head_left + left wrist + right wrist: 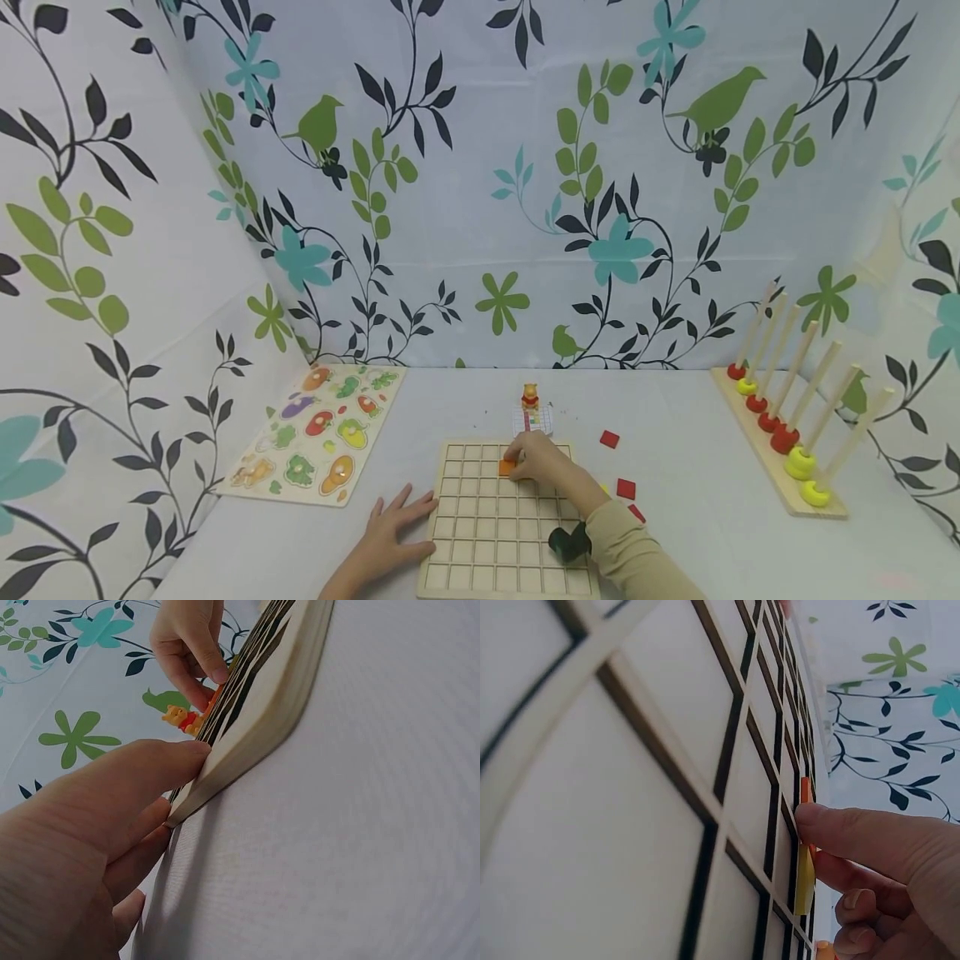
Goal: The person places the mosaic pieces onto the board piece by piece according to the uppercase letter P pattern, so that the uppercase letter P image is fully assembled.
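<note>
A square wooden grid board [495, 529] lies in front of me, its cells outlined by raised strips. My right hand [542, 460] pinches an orange square tile [507, 468] between thumb and fingers at the board's far rows. In the right wrist view the orange tile [805, 789] stands out past the thumb, and a yellow tile [804, 881] shows right beside it. My left hand [390, 533] is spread at the board's left edge. The left wrist view has its thumb and fingertips touching the wooden edge [259, 761].
Beyond the board, a small bear figurine [530, 396] stands by a patterned card [534, 421]. Loose red tiles [610, 438] lie right of the board. A dark object [570, 543] is beside my right sleeve. A vegetable puzzle [315, 433] lies left; a peg stand [780, 442] with rings stands right.
</note>
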{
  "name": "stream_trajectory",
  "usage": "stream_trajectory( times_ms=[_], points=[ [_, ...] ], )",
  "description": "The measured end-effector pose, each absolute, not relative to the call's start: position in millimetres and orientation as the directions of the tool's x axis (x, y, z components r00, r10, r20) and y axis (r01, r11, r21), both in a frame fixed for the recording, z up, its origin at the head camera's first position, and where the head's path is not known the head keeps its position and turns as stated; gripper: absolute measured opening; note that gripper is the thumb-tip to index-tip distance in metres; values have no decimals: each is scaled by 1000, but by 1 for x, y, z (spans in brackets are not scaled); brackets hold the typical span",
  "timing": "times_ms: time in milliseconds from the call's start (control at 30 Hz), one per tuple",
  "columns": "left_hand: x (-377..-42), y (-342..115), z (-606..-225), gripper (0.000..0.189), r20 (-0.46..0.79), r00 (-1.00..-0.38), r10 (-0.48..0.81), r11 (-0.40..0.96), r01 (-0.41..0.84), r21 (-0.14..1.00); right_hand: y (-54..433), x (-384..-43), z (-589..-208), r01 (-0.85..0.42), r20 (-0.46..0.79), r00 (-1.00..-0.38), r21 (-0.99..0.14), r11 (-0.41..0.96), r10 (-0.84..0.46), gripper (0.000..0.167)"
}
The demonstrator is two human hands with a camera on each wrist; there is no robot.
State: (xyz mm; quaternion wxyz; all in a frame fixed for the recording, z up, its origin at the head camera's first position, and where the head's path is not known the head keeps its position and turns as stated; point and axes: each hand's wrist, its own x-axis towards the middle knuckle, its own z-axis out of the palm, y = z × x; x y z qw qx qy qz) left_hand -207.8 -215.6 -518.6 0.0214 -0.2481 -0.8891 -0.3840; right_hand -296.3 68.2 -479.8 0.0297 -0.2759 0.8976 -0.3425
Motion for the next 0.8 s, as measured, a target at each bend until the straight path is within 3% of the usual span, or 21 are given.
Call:
stream_trajectory(
  times_ms=[300, 800],
  points=[
    [-208, -215, -516, 52, 218, -874, 435, 568, 454, 686, 69, -294, -471, -458, 135, -861, -628, 630, -491, 32],
    [-208, -214, -517, 51, 214, -875, 433, 568, 450, 689, 101, -294, -429, -499, 307, -866, -584, 640, -395, 29]
  ],
)
